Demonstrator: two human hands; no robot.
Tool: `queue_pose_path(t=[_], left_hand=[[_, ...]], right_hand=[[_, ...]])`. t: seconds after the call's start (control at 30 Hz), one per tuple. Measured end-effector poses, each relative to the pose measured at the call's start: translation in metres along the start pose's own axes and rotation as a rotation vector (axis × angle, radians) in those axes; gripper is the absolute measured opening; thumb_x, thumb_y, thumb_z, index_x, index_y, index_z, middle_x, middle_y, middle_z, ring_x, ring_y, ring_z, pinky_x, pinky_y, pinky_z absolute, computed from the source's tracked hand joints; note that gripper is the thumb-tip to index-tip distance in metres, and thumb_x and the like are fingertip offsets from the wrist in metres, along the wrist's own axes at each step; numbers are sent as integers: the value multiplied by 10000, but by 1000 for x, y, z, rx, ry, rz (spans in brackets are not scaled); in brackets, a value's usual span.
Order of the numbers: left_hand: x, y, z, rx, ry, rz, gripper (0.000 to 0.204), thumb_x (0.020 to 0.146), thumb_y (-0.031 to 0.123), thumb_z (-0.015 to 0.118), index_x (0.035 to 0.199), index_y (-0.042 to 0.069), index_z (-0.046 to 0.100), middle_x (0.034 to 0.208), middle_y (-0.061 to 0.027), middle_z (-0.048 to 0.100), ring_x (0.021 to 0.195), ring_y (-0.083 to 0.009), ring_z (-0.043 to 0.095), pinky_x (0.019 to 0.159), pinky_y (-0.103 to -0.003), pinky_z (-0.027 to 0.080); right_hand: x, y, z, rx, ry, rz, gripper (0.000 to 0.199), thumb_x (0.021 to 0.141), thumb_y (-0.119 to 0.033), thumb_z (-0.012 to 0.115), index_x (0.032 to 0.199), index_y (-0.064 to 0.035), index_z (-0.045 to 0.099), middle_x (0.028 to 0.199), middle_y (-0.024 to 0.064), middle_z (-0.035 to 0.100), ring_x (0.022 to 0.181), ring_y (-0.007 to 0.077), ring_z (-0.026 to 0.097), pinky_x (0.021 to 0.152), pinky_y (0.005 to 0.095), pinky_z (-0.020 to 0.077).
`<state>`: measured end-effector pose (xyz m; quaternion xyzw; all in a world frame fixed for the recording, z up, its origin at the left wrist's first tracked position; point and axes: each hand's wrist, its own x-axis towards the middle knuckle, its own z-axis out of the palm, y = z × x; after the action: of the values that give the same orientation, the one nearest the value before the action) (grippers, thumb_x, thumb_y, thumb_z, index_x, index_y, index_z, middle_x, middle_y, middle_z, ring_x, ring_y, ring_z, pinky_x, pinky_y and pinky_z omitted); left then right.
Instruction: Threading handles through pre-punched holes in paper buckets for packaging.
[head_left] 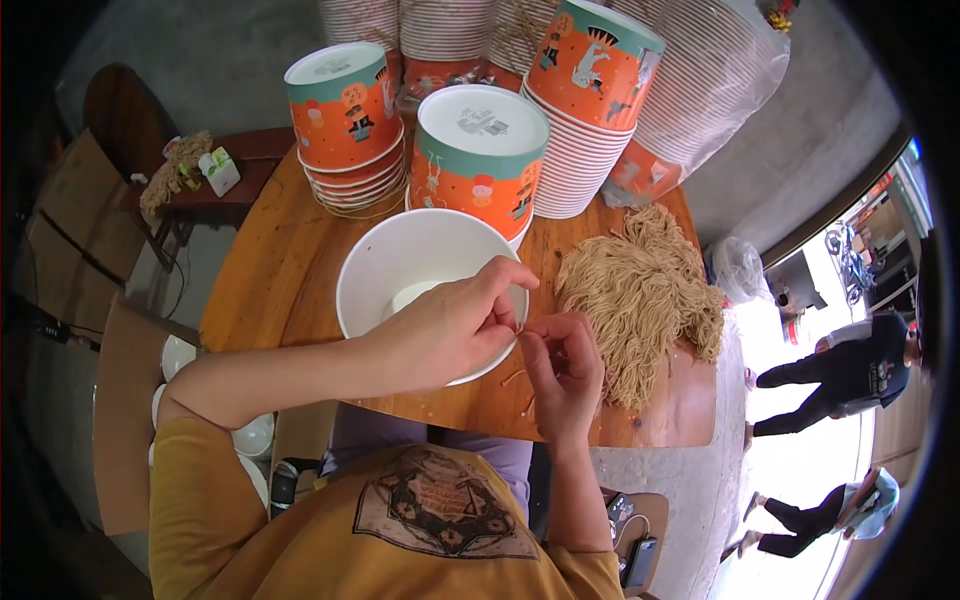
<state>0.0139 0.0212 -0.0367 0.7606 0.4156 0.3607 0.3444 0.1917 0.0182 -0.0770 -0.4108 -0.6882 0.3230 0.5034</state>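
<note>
A white paper bucket [368,262] stands mouth up on the wooden table in front of me, its white inside showing. My left hand [455,325] reaches across its mouth, with thumb and fingers pinched at the right side of the rim. My right hand [566,368] meets it there from outside the rim, fingers closed in a pinch. Whatever lies between the fingertips is too small to make out. Just right of my right hand lies a heap of tan cords [640,300]. Upside-down orange and green printed buckets [480,185] stand close behind the white one.
Left behind is a short stack of printed buckets [345,120]; a taller stack [590,110] leans at the right. Plastic-wrapped bucket stacks [715,80] fill the back. A cardboard box [125,400] with white buckets sits at my left. Two people [845,375] are outside the doorway.
</note>
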Motion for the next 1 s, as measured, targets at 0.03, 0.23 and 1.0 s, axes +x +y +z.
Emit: queue_pose_path(t=[0.03, 0.23, 1.0], left_hand=[[0, -1, 0, -13, -5, -20, 389, 872, 27, 585, 1208, 46, 388, 798, -88, 588, 736, -256, 624, 666, -366, 494], [-2, -5, 0, 13, -13, -51, 276, 881, 8, 583, 1112, 44, 435, 855, -57, 580, 772, -167, 601, 695, -311, 492], [-1, -2, -6, 77, -55, -63, 125, 865, 90, 610, 927, 25, 522, 909, -86, 553, 774, -189, 554, 669, -313, 466]], right_hand=[[-1, 2, 1, 10, 12, -7, 82, 853, 5, 663, 911, -22, 611, 888, 34, 553, 609, 68, 518, 524, 211, 413], [-6, 9, 5, 105, 37, 32, 59, 886, -4, 635, 914, -2, 583, 896, 44, 542, 621, 67, 529, 537, 208, 426], [-14, 7, 0, 432, -79, 297, 72, 964, -98, 569, 993, -34, 559, 853, -22, 545, 695, 48, 514, 619, 189, 443]])
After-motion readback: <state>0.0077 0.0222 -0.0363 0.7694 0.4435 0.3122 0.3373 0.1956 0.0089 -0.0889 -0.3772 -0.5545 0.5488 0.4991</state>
